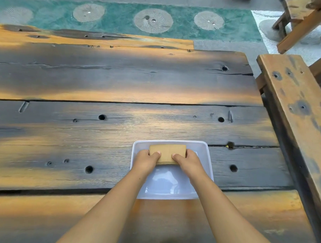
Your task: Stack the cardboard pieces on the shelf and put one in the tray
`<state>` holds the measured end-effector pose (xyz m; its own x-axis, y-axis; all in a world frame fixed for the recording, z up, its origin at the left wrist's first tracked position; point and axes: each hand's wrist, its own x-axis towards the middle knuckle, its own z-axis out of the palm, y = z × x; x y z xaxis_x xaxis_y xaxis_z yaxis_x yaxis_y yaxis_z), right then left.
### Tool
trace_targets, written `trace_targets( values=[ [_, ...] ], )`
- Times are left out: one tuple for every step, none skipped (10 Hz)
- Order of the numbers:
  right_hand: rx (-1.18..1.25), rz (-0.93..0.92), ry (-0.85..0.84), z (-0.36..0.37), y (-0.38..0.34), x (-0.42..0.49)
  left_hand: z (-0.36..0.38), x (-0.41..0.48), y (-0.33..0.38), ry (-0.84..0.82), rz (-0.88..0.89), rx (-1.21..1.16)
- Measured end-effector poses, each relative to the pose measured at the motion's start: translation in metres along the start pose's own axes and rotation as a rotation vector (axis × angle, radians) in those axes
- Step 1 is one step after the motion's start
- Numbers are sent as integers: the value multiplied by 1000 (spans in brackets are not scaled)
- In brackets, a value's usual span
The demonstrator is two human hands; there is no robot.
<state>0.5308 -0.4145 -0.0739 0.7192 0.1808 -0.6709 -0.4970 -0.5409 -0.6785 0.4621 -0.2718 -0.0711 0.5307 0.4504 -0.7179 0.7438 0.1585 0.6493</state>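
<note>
**Both hands grip a cardboard stack over the tray**

Two bare forearms rise from the bottom edge of the frame and converge just right of centre. At their ends, the left hand [148,158] and the right hand [188,159] hold a small stack of cardboard pieces [167,152] between them, one hand at each short end. Each thumb lies flat on the top piece, pointing inward, while the other fingers curl around the ends and under the stack, so the pieces are pinched from above and below. Thin layered edges show along the near side of the stack.

Beneath the hands sits a shallow, translucent white tray [204,146], rectangular with rounded corners. The stack is over the tray's far half; whether it touches the tray floor cannot be told. The near half of the tray is bare and reflects light.

The tray rests on a dark, orange-streaked plank table [121,80] pitted with round holes. A wooden bench [291,100] runs down the right side of the frame, and green paving with round stone discs [153,20] crosses the top.
</note>
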Motion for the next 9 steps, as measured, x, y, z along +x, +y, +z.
trace_targets(
  values=[
    [-14, 21, -3, 0, -3, 2, -1, 3, 3, 6, -32, 14],
    [-3, 29, -2, 0, -2, 5, -2, 4, 5, -4, -60, -15],
    [-11, 46, 18, 1, -2, 5, -3, 5, 6, -30, -83, -38],
    [-5, 54, 16, 2, -1, 6, -4, 6, 7, -30, -99, -60],
    [22, 50, 10, -1, -4, 1, -7, 3, 9, -42, -117, -85],
    [8, 34, 15, -7, -6, -8, -10, -6, 10, -61, -95, -75],
    [-63, 19, 8, -17, -10, -24, -17, -25, 13, -68, -50, -39],
    [-142, -37, -9, -28, -17, -44, -27, -45, 18, -57, 22, 3],
    [-151, -139, -36, -40, -30, -73, -39, -76, 30, -33, 132, 49]
  ],
)
